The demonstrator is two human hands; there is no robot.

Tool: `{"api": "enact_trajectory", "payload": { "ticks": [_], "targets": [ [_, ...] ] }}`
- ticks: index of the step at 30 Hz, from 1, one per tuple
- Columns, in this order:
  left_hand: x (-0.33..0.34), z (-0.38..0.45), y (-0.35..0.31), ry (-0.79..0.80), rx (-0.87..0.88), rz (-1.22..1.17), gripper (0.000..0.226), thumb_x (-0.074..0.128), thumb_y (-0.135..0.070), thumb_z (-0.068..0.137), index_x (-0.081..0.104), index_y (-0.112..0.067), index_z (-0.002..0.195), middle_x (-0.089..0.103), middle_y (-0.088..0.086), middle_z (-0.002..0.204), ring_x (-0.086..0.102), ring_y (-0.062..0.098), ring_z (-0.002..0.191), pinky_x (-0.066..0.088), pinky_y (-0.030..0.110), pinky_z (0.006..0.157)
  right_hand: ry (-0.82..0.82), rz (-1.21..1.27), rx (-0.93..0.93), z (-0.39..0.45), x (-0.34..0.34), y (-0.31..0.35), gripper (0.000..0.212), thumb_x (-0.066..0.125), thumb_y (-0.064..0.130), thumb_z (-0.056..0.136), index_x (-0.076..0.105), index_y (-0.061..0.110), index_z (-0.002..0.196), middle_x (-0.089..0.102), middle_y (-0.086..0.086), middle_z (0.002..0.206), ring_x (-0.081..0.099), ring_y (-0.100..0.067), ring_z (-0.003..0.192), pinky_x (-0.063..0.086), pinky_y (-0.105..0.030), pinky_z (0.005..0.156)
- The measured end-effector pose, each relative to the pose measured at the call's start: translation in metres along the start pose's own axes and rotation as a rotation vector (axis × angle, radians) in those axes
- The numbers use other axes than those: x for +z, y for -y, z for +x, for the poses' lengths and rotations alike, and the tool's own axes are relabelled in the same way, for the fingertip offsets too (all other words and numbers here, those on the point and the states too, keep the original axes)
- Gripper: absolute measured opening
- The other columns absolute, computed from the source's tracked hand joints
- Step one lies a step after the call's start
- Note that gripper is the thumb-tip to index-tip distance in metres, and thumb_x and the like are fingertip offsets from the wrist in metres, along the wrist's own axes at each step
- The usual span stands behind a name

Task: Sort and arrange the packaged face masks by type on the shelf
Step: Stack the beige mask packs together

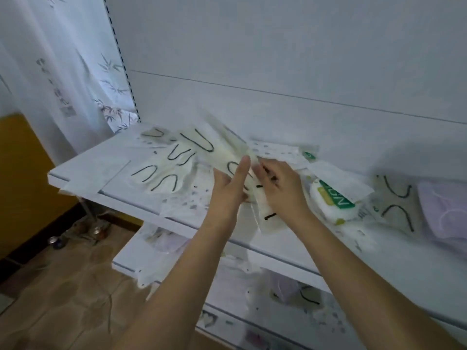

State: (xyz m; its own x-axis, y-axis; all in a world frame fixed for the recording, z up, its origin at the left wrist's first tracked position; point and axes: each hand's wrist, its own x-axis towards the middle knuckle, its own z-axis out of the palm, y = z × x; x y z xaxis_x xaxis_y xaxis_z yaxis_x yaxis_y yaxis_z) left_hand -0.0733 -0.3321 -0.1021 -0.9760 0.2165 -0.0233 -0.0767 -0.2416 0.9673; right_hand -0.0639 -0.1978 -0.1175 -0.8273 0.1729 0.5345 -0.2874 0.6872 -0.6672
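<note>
A white shelf carries several packaged masks. Cream masks with black ear loops lie fanned out at its left. My left hand has its fingers straight, pressed against a stack of cream mask packets from the left. My right hand grips the same stack from the right, fingers curled over its top edge. A white pack with a green label lies right of my hands. Further right are a cream mask and a lilac mask.
White dotted packets lie at the back against the shelf's rear panel. Lower shelves hold more mask packets. A curtain hangs at the left above a wooden floor.
</note>
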Motion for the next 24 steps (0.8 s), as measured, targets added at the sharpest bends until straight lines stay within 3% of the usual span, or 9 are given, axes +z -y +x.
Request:
{"api": "enact_trajectory", "payload": {
  "ticks": [2, 4, 7, 10, 13, 16, 19, 21, 24],
  "targets": [
    [-0.004, 0.010, -0.002, -0.050, -0.018, -0.018, 0.064, 0.071, -0.051, 0.088, 0.052, -0.020, 0.140, 0.069, 0.003, 0.129, 0.067, 0.016, 0.116, 0.054, 0.044, 0.100, 0.087, -0.088, -0.093, -0.008, 0.015, -0.005, 0.046, 0.032, 0.050, 0.103, 0.063, 0.025, 0.126, 0.059, 0.005, 0.129, 0.053, -0.012, 0.113, 0.046, -0.032, 0.096],
    [-0.013, 0.022, -0.002, -0.095, -0.007, -0.094, 0.034, 0.065, -0.033, 0.097, 0.061, -0.022, 0.129, 0.071, 0.003, 0.125, 0.068, 0.020, 0.115, 0.052, 0.051, 0.102, 0.102, -0.317, -0.175, -0.014, 0.024, -0.017, 0.052, 0.029, 0.051, 0.103, 0.042, 0.027, 0.146, 0.037, 0.000, 0.149, 0.045, -0.021, 0.125, 0.045, -0.035, 0.101],
    [-0.028, 0.042, -0.001, -0.145, 0.001, -0.073, 0.023, 0.059, -0.017, 0.101, 0.064, -0.016, 0.123, 0.072, 0.007, 0.121, 0.070, 0.025, 0.111, 0.054, 0.053, 0.099, 0.016, -0.501, -0.080, -0.017, 0.031, -0.027, 0.066, 0.032, 0.056, 0.100, 0.024, 0.019, 0.154, 0.028, -0.006, 0.146, 0.045, -0.027, 0.123, 0.052, -0.039, 0.093],
    [-0.039, 0.056, -0.007, -0.109, 0.079, -0.017, 0.024, 0.062, -0.014, 0.099, 0.065, -0.016, 0.123, 0.073, 0.002, 0.118, 0.069, 0.020, 0.110, 0.054, 0.049, 0.101, 0.001, -0.489, 0.032, -0.016, 0.031, -0.032, 0.078, 0.021, 0.070, 0.094, 0.023, 0.019, 0.153, 0.038, -0.004, 0.141, 0.051, -0.025, 0.117, 0.053, -0.042, 0.089],
    [-0.051, 0.068, -0.015, -0.023, 0.142, 0.091, 0.036, 0.069, -0.008, 0.092, 0.061, -0.018, 0.126, 0.071, 0.000, 0.120, 0.068, 0.017, 0.111, 0.054, 0.047, 0.100, -0.006, -0.257, 0.112, -0.015, 0.027, -0.035, 0.085, 0.023, 0.078, 0.088, 0.014, 0.027, 0.156, 0.032, 0.000, 0.150, 0.045, -0.018, 0.130, 0.048, -0.042, 0.101],
    [-0.053, 0.078, -0.020, 0.108, 0.144, 0.215, 0.059, 0.080, -0.020, 0.077, 0.059, -0.018, 0.132, 0.071, 0.000, 0.123, 0.068, 0.021, 0.114, 0.055, 0.049, 0.099, -0.079, -0.226, 0.097, -0.007, 0.016, -0.031, 0.085, 0.031, 0.076, 0.089, 0.009, 0.029, 0.156, 0.025, 0.001, 0.155, 0.036, -0.017, 0.139, 0.040, -0.046, 0.109],
    [-0.038, 0.087, -0.028, 0.192, 0.131, 0.318, 0.054, 0.081, -0.015, 0.079, 0.062, -0.017, 0.129, 0.073, 0.000, 0.119, 0.069, 0.021, 0.111, 0.056, 0.047, 0.097, -0.111, -0.001, 0.152, 0.015, 0.006, -0.018, 0.094, 0.055, 0.069, 0.084, 0.003, 0.038, 0.156, 0.033, 0.016, 0.147, 0.046, 0.001, 0.124, 0.044, -0.019, 0.097],
    [-0.026, 0.090, -0.028, 0.253, 0.124, 0.322, 0.044, 0.076, -0.007, 0.086, 0.063, -0.017, 0.126, 0.075, 0.000, 0.115, 0.072, 0.017, 0.106, 0.058, 0.045, 0.095, -0.057, 0.136, 0.227, 0.029, 0.003, -0.012, 0.093, 0.069, 0.051, 0.084, 0.007, 0.044, 0.153, 0.047, 0.027, 0.130, 0.053, 0.008, 0.110, 0.046, -0.011, 0.085],
    [-0.007, 0.084, -0.035, 0.335, 0.051, 0.151, 0.028, 0.065, -0.024, 0.097, 0.065, -0.020, 0.125, 0.077, -0.005, 0.111, 0.072, 0.012, 0.104, 0.058, 0.032, 0.088, -0.100, 0.129, 0.259, 0.043, -0.004, -0.021, 0.039, 0.070, 0.034, 0.089, 0.053, 0.037, 0.124, 0.065, 0.017, 0.107, 0.062, 0.001, 0.097, 0.052, -0.023, 0.082]
  ]
}}
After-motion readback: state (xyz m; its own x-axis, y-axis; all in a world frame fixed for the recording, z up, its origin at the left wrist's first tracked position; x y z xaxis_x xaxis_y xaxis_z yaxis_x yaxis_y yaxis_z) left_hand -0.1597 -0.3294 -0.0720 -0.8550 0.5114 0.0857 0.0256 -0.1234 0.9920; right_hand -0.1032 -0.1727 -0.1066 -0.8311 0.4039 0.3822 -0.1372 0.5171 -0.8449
